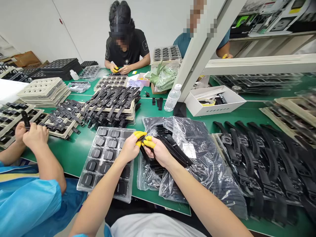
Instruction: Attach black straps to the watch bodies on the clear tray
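Observation:
My left hand (132,144) and my right hand (159,151) meet over the edge of a clear tray and a plastic bag. Yellow covers sit on several fingertips. Both hands are closed, pinching a black watch strap (144,153) whose holed end hangs below the fingers. The fingers hide most of the pinched part, so I cannot tell whether a watch case is attached. Left of them, the clear tray (82,174) holds black square watch cases (108,154) in its compartments. Beside my right hand, the clear bag (197,138) is full of black straps, some loose (177,151) on top.
Watches with straps (256,154) cover trays at right; more are piled (113,102) at back left. A water bottle (173,98) and white box (214,100) stand beyond the bag. A co-worker's hands (36,133) work at left; another person (127,49) sits opposite.

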Tool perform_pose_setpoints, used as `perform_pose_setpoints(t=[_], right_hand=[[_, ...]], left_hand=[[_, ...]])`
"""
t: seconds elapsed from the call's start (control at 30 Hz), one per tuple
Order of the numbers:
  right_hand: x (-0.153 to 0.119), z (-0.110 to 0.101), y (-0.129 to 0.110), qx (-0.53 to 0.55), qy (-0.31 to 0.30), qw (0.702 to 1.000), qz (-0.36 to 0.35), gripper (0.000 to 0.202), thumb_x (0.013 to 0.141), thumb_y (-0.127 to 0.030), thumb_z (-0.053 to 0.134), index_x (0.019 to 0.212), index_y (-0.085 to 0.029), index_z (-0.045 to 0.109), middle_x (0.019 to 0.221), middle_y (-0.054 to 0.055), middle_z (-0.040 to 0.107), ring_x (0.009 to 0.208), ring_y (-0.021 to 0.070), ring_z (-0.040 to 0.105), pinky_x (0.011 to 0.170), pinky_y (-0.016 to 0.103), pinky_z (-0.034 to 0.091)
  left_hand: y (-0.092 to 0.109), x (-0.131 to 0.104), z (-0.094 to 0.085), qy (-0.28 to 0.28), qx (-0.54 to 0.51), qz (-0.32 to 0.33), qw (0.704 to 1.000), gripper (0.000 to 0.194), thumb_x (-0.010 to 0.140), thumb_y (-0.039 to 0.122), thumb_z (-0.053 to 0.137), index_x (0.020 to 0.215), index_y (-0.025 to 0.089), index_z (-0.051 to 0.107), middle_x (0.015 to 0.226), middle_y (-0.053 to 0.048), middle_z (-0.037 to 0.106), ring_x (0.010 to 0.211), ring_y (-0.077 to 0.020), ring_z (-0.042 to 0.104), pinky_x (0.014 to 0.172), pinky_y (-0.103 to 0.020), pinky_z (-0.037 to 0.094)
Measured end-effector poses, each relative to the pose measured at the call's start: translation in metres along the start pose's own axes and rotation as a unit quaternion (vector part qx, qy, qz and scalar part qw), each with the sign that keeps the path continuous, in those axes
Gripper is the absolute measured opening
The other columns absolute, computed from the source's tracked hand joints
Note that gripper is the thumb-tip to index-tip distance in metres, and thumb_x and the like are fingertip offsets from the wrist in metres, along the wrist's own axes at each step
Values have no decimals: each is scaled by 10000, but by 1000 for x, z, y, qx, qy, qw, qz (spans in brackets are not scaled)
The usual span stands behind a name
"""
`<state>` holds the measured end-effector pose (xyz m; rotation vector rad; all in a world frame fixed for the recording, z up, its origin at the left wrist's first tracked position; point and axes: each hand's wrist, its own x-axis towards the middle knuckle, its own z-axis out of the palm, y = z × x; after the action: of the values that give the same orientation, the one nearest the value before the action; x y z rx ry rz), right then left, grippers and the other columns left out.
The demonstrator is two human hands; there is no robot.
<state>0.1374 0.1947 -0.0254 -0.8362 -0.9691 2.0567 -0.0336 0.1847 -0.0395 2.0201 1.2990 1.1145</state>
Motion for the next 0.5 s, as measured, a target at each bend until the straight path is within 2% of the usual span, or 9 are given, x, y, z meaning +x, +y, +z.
perform_pose_setpoints(t=[0.13, 0.3, 0.5], right_hand=[[0, 0, -1, 51, -7, 999, 10, 333, 795, -418, 763, 819, -219, 496, 502, -96, 474, 404, 58, 299, 399, 182, 184], [0, -2, -1, 69, 0, 997, 18, 342, 779, -395, 775, 808, -215, 485, 520, -98, 469, 404, 45, 297, 410, 181, 175], [2, -3, -2, 26, 6, 998, 57, 328, 748, -383, 750, 806, -219, 472, 512, -112, 440, 403, 39, 265, 413, 179, 140]], left_hand=[[2, -2, -2, -20, 16, -1, 1000, 555, 892, 35, 454, 1398, 206, 608, 1361, -109, 633, 1303, -229, 599, 1145, -379, 503], [7, -3, -10, -67, 15, -3, 998, 451, 1036, 227, 423, 1465, 231, 561, 1377, -108, 590, 1308, -242, 578, 1148, -396, 496], [7, -1, -12, -91, 126, 26, 987, 426, 993, 199, 469, 1400, 204, 596, 1259, -129, 614, 1198, -254, 617, 1081, -413, 542]])
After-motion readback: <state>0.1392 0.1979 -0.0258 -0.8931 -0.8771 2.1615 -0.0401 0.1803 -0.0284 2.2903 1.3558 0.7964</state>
